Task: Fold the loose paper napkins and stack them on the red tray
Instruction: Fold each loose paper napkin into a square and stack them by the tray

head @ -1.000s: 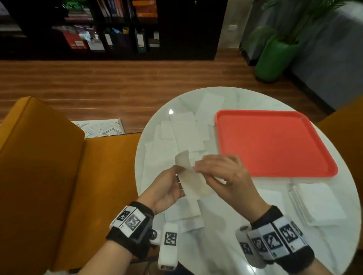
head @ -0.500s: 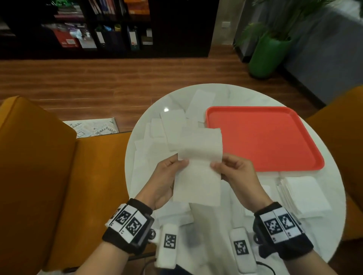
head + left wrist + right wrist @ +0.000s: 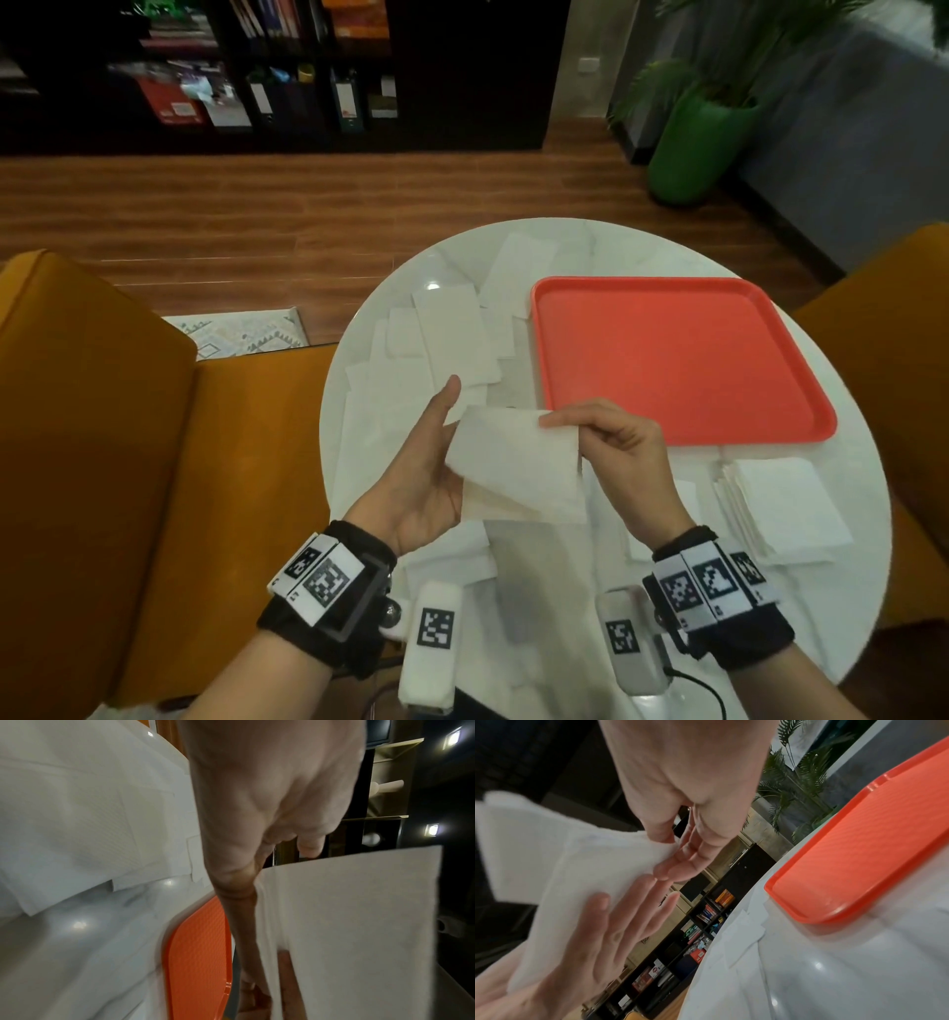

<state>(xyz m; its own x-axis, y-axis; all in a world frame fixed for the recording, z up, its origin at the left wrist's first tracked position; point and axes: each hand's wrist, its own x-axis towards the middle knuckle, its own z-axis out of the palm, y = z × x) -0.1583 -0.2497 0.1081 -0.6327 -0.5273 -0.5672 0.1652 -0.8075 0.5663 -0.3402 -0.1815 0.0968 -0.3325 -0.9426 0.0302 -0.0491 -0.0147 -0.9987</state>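
Note:
I hold a white paper napkin (image 3: 518, 467) over the near part of the round table, its top half doubled over. My left hand (image 3: 436, 447) lies flat beneath it, fingers (image 3: 618, 923) straight against the paper and thumb up. My right hand (image 3: 575, 426) pinches the napkin's (image 3: 577, 872) upper edge between thumb and fingertips (image 3: 664, 841). The red tray (image 3: 683, 360) lies just beyond my right hand with a bare surface. Loose napkins (image 3: 447, 339) overlap left of the tray. A stack of folded napkins (image 3: 785, 509) sits on the table right of my right hand.
The white marble table (image 3: 847, 591) ends close to me and to the right. Orange chairs stand at the left (image 3: 102, 411) and right (image 3: 914, 334). A green plant pot (image 3: 693, 149) and a dark bookshelf (image 3: 257, 77) stand across the wooden floor.
Half a second ago both hands held the napkin spread upright by its side edges. Now its top half is brought down over the lower half, and the left hand has flattened under it.

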